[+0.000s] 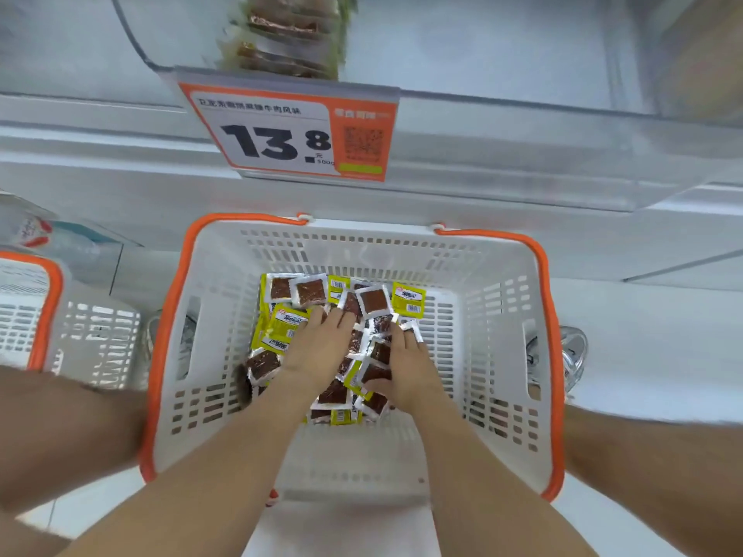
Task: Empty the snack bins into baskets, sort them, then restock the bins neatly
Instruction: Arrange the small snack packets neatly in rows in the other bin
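Observation:
A white basket with an orange rim sits on the floor below me. Several small yellow snack packets with brown clear windows lie heaped on its bottom. Both hands reach down into the heap. My left hand lies palm down on the packets with fingers spread. My right hand lies on the packets to the right, its fingers curled among them and its thumb across one packet. Above, a clear snack bin holds more packets of the same kind behind an orange price tag reading 13.8.
A second white basket with an orange rim stands at the left. Shelf fronts run across above the basket. My knees flank the basket, and a shoe shows at its right side. A wrapped bottle lies at far left.

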Demonstrator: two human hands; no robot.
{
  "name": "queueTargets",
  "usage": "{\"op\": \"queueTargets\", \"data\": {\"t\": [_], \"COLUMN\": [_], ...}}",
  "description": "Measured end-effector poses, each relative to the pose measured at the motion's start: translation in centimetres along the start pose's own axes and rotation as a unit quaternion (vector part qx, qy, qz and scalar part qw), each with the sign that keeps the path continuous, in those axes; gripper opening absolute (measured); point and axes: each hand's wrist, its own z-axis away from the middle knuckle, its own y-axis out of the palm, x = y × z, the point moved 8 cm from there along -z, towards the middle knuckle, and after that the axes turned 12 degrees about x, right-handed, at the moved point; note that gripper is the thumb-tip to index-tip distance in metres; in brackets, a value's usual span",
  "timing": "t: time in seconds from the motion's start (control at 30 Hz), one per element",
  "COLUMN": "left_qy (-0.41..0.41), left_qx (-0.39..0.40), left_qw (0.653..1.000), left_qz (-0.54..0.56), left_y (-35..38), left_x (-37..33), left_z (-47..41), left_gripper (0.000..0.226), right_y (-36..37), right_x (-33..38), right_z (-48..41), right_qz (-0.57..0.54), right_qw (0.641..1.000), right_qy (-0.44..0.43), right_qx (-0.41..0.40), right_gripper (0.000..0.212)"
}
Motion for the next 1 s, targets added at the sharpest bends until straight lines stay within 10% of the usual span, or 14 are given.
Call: {"op": "queueTargets", "data": {"t": [0.33,0.57,0.67,0.73,1.0], "left_qy": [0.025,0.002,-0.029,-0.052,-0.015], "left_qx": [0.031,0.017,-0.014,0.009,0.128], "left_qw": [0.999,0.957,0.903,0.826,0.501], "left_qz": [0.013,0.289,0.428,0.561,0.856], "left_y": [0.0,-1.2,-2.4,-2.7,-9.5], "left_x": [-1.2,0.8,2.3,2.9,1.0], "left_z": [0.6,1.5,2.6,3.1,8.9], "left_gripper": [0.058,0.038,0.046,0.055,0.039], "right_y": [-1.8,-4.9,-5.9,-7.8,-16.2], "right_x": [-2.1,-2.0,-0.5,0.9,8.0], "right_z": [1.2,2.0,2.7,4.1,10.9], "right_qz": [-0.101,-0.467,-0.649,-0.657,-0.271], "right_qw": [0.985,0.878,0.756,0.746,0.922], "right_qy": [0.055,-0.004,-0.046,-0.079,-0.203], "right_qx": [-0.130,-0.109,-0.063,-0.066,-0.189], "right_gripper": [0.053,0.044,0.058,0.041,0.033]}}
